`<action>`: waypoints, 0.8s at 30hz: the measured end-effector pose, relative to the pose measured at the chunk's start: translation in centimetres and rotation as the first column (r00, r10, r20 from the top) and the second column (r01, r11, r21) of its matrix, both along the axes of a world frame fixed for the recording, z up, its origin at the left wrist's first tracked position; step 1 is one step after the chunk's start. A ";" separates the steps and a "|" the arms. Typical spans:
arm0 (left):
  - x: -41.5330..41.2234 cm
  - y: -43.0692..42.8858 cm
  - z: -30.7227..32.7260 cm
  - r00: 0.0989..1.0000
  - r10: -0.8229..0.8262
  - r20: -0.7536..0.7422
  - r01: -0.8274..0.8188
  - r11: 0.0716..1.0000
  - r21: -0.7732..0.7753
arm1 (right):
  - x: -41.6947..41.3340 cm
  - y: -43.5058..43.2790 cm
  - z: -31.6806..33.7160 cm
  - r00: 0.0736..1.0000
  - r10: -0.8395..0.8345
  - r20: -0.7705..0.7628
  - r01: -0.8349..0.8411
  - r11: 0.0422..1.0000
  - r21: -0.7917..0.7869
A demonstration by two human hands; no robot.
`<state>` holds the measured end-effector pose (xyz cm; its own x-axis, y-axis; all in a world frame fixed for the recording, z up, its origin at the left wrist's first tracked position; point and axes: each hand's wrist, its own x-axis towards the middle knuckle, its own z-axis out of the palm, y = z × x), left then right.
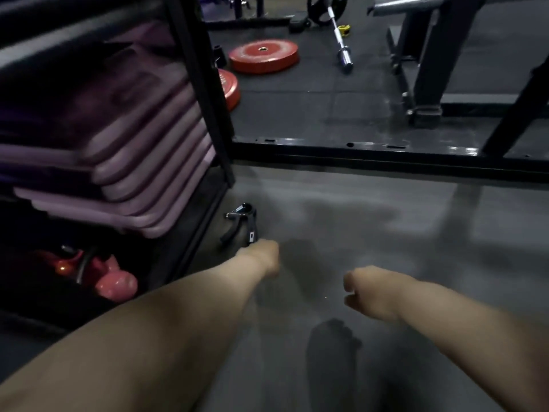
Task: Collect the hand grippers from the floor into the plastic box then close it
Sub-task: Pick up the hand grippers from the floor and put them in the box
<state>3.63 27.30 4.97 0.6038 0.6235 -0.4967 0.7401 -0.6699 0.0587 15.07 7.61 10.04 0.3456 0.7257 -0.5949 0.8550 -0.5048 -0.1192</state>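
Observation:
A black and chrome hand gripper (242,223) lies on the grey floor beside the foot of a storage rack. My left hand (263,257) reaches forward as a fist, and it meets the lower end of one handle and seems closed on it. The fingers themselves are hidden behind the back of the hand. My right hand (367,288) hovers over bare floor to the right with its fingers curled in, and nothing shows in it. No plastic box is in view.
At left a black rack (205,93) holds stacked purple step platforms (142,162), with pink kettlebells (114,282) below. A black frame bar (386,156) crosses the floor ahead. Beyond it lie red weight plates (263,56), a barbell (338,34) and a bench frame (427,69).

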 end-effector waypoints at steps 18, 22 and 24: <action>0.6 8.9 -7.2 0.875 0.429 0.226 -0.470 0.866 0.173 | -0.2 6.6 -2.5 0.998 0.063 -0.031 -0.061 0.997 0.056; 1.2 10.0 -7.6 0.887 0.417 0.199 -0.451 0.873 0.185 | 0.7 6.6 -2.5 0.999 0.050 0.000 -0.050 0.999 0.010; 1.5 10.3 -7.6 0.886 0.427 0.179 -0.456 0.873 0.173 | 1.0 6.6 -2.5 0.999 0.050 0.015 -0.050 0.999 0.006</action>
<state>5.11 37.63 -2.61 0.2919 0.9189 -0.2654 0.9564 -0.2825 0.0735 16.09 14.26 7.49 0.3178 0.7457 -0.5856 0.8806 -0.4611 -0.1092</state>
